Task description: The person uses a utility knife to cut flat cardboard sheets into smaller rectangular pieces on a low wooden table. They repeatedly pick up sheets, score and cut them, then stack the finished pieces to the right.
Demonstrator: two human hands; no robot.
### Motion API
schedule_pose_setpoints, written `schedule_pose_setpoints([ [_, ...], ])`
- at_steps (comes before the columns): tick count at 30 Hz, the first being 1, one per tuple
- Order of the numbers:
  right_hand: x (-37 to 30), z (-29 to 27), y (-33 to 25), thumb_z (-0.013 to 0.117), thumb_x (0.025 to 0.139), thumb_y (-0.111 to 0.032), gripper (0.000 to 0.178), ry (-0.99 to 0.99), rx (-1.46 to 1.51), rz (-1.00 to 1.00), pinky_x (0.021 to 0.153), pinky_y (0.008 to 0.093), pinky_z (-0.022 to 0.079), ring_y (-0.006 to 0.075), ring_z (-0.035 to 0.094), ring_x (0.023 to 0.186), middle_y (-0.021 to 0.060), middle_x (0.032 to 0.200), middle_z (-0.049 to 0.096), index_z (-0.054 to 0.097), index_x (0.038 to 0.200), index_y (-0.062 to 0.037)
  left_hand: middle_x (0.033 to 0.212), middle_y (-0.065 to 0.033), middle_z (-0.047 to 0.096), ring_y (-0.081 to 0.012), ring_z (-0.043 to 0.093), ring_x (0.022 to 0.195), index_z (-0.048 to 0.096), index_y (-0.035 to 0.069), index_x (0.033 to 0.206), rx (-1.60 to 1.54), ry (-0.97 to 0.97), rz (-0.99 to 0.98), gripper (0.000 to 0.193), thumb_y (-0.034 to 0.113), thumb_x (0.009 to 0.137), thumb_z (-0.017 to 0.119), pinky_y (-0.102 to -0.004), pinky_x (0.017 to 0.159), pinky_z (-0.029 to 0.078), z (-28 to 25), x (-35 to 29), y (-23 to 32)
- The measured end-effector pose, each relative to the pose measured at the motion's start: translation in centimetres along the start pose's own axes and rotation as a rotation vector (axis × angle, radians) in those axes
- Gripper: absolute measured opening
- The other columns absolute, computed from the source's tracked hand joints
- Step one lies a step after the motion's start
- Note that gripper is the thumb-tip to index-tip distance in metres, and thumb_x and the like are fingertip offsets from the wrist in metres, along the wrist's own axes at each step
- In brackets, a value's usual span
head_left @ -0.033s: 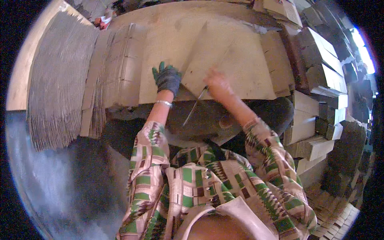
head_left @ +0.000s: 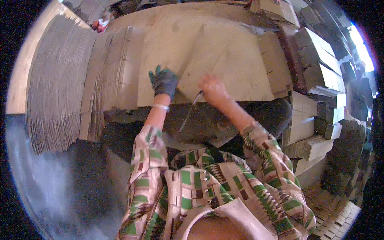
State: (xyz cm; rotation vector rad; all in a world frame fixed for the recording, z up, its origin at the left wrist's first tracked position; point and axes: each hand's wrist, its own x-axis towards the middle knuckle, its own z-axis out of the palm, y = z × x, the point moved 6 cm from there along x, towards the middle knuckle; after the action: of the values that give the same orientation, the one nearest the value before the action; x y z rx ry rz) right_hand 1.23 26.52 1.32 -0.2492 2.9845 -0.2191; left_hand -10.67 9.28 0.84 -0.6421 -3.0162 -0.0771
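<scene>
You had a thin tool point(head_left: 190, 112) sticking past the tan board's point(head_left: 244, 76) near edge
Your right hand point(head_left: 213, 86) was curled round one end, your gloved left hand point(head_left: 165, 83) had its fingers apart over the board, and cardboard stacks point(head_left: 124, 68) sat just left of it.

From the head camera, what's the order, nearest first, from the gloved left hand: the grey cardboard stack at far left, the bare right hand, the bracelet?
1. Bracelet: on the gloved left hand's own wrist.
2. Bare right hand: to its right.
3. Grey cardboard stack: at the far left.
</scene>
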Motion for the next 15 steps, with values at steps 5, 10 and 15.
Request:
schedule_pose_setpoints([
  [5,-1.6,-2.0,-6.4,0.068,0.072,-0.005,0.046,0.227,0.126,-0.2,0.103,0.0485,0.045,0.0351,0.054,0.123,0.0154,0.121,0.063,0.063,0.118,-0.0062,0.128,-0.0007,0.068,-0.027,0.044,0.139,0.074,0.017,0.11,0.076,0.15,0.068,0.034,0.041,0.089,0.063,-0.0583,0.117,0.023,-0.1,-1.7,-3.9],
  [10,-2.8,-4.9,-1.1,0.069,0.07,0.003,0.088,0.377,0.471,-0.115,0.11,0.0477,0.042,0.0378,0.048,0.134,0.0207,0.144,0.052,0.038,0.151,-0.007,0.133,-0.0059,0.065,-0.0301,0.046,0.138,0.068,0.015,0.123,0.002,0.233,0.101,0.046,0.046,0.089,0.067,-0.0569,0.117,0.024,-1.2,-3.9,-4.4],
  [15,-7.9,-7.1,20.0,0.072,0.079,-0.004,0.067,0.571,-0.077,0.598,0.107,0.0466,0.044,0.0367,0.053,0.129,0.0192,0.139,0.055,0.046,0.141,-0.0014,0.134,-0.0143,0.063,-0.034,0.05,0.134,0.064,0.011,0.128,-0.179,0.292,0.118,0.052,0.047,0.09,0.067,-0.0536,0.114,0.033,-5.7,-4.6,0.2],
])
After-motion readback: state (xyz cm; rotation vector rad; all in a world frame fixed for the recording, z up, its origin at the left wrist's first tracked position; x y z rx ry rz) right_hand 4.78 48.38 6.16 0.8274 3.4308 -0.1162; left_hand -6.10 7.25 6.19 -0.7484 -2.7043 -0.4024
